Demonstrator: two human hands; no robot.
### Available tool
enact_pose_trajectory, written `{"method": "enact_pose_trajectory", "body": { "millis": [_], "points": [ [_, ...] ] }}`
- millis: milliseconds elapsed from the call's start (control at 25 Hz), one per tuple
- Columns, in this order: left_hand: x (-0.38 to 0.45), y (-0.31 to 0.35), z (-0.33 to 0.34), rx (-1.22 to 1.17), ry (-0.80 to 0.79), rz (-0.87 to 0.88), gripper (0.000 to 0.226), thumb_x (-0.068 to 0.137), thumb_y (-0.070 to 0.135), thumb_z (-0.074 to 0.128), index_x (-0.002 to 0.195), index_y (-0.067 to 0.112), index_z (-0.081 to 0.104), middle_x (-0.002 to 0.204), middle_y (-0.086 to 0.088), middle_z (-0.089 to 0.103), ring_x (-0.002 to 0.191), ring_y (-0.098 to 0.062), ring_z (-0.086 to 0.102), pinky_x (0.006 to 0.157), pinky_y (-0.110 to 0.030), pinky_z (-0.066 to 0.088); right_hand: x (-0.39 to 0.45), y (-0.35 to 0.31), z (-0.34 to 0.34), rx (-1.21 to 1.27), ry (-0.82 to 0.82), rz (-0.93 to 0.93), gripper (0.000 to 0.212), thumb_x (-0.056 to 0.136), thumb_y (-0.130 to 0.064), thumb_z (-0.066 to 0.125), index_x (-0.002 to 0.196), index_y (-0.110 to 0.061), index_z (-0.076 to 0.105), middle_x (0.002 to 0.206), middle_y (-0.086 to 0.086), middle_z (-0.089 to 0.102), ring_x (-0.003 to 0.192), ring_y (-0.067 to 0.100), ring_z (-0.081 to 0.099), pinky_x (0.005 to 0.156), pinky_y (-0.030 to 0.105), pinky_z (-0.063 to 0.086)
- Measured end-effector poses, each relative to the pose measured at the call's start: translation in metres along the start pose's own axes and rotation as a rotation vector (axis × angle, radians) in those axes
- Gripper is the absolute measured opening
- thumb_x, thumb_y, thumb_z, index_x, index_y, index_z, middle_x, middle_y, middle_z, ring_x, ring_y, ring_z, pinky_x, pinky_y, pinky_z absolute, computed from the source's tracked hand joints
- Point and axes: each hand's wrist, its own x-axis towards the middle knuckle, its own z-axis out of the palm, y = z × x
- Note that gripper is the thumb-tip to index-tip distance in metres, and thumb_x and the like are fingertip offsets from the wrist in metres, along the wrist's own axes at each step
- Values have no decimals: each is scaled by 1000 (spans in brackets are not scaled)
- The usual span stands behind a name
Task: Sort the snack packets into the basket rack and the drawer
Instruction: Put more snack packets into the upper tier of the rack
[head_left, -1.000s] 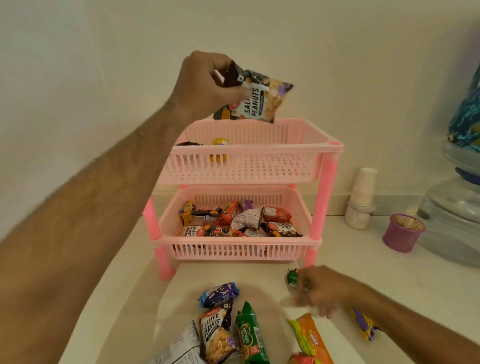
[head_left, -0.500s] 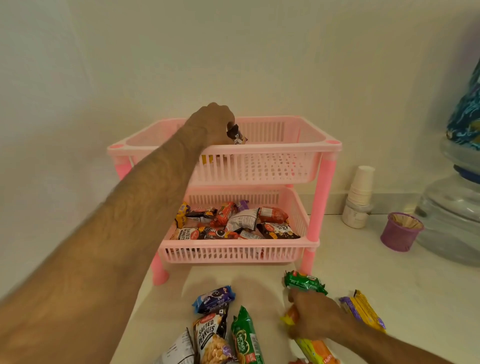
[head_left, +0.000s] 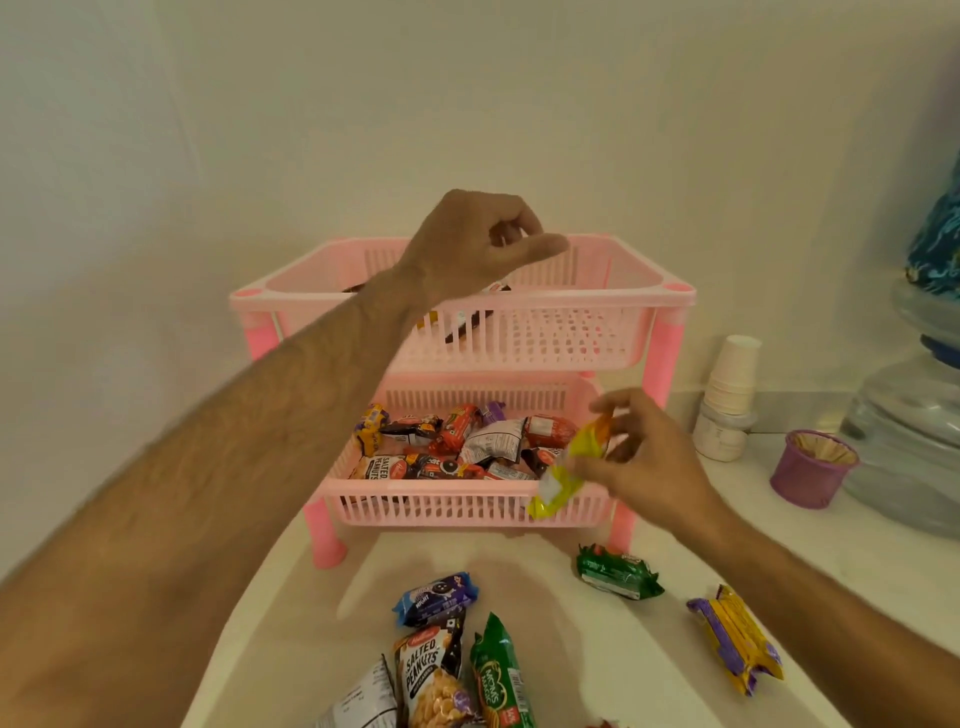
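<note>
A pink two-tier basket rack (head_left: 587, 301) stands against the wall on the white counter. My left hand (head_left: 467, 244) hovers over the top basket with loose fingers and nothing in it; a dark peanut packet (head_left: 470, 325) lies in that basket below it. My right hand (head_left: 644, 457) holds a yellow-orange packet (head_left: 571, 467) in front of the lower basket (head_left: 467, 504), which is filled with several snack packets. Loose on the counter lie a blue cookie packet (head_left: 436, 597), a salted peanuts packet (head_left: 431, 675), a green packet (head_left: 501, 680), a green biscuit pack (head_left: 615, 569) and a yellow-purple pack (head_left: 737, 636).
A stack of paper cups (head_left: 730, 384) and a purple cup (head_left: 810, 467) stand right of the rack. A large water bottle (head_left: 914, 415) occupies the far right. A white-backed packet (head_left: 358, 701) lies at the bottom edge. No drawer is in view.
My left hand let go of the peanut packet in the top basket and rose empty. My right hand picked the yellow-orange packet off the counter and lifted it to the lower basket.
</note>
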Motion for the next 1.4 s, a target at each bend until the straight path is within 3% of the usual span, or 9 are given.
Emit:
{"method": "enact_pose_trajectory", "body": {
  "millis": [200, 440, 600, 720, 840, 960, 1080, 1240, 1400],
  "points": [
    [-20, 48, 14, -47, -269, 289, 62, 77, 55, 76, 122, 12, 66, 99, -1, 71, 80, -15, 67, 67, -31, 56, 14, -57, -25, 769, 121, -120, 52, 60, -2, 80, 101, -14, 51, 99, 15, 65, 81, 29, 73, 63, 35, 60],
    [-28, 53, 15, 163, -332, 386, 49, 79, 24, 80, 123, 10, 63, 110, -4, 70, 93, -22, 65, 80, -45, 54, 21, -61, -30, 974, 75, -138, 47, 68, -11, 80, 106, -12, 52, 97, 17, 68, 79, 31, 72, 64, 36, 60],
    [-24, 45, -9, 144, -224, 298, 38, 78, 27, 82, 110, 11, 68, 102, 1, 73, 87, -17, 69, 77, -40, 57, 11, -23, -28, 732, 114, -268, 48, 80, -53, 72, 107, -15, 59, 89, 15, 72, 66, 34, 68, 56, 38, 59],
    [-15, 32, -31, 112, -31, 196, 37, 76, 32, 85, 104, 14, 70, 96, 9, 71, 83, -11, 69, 76, -28, 56, -8, 37, -24, 352, 124, -454, 34, 92, -44, 58, 85, -11, 65, 66, 1, 67, 51, 22, 60, 47, 29, 49],
    [-4, 14, -50, 173, 79, -1, 35, 71, 35, 86, 100, 20, 73, 93, 13, 70, 76, -10, 65, 76, -29, 55, -15, 92, -25, -461, -38, -193, 37, 80, -66, 62, 76, -30, 63, 68, -8, 66, 57, 6, 57, 53, 27, 49],
    [2, -7, -59, 349, -16, -221, 38, 69, 36, 89, 102, 22, 75, 100, 6, 70, 86, -13, 61, 82, -38, 55, -20, 120, -40, -1006, -323, 303, 72, 67, -77, 61, 118, -27, 54, 116, -2, 60, 97, 15, 57, 77, 32, 51],
    [-3, -27, -57, 573, -139, -443, 35, 68, 33, 87, 99, 23, 73, 102, 1, 69, 90, -22, 63, 75, -37, 53, -31, 125, -51, -1070, -588, 671, 116, 61, -69, 73, 150, -19, 17, 142, 8, 38, 120, 25, 51, 88, 32, 50],
    [-11, -53, -57, 669, -301, -689, 30, 76, 25, 79, 102, 14, 71, 103, -8, 70, 90, -29, 66, 78, -39, 57, -41, 120, -51, -1036, -685, 749, 99, 72, -42, 80, 144, -13, 19, 124, 5, 52, 74, 12, 53, 45, 21, 45],
    [-10, -63, -57, 614, -419, -803, 31, 83, 23, 73, 110, 9, 69, 103, -10, 70, 88, -27, 67, 77, -37, 57, -39, 121, -44, -984, -665, 678, 82, 65, -29, 81, 130, -15, 31, 98, -1, 51, 79, 14, 57, 40, 22, 46]
  ]
}}
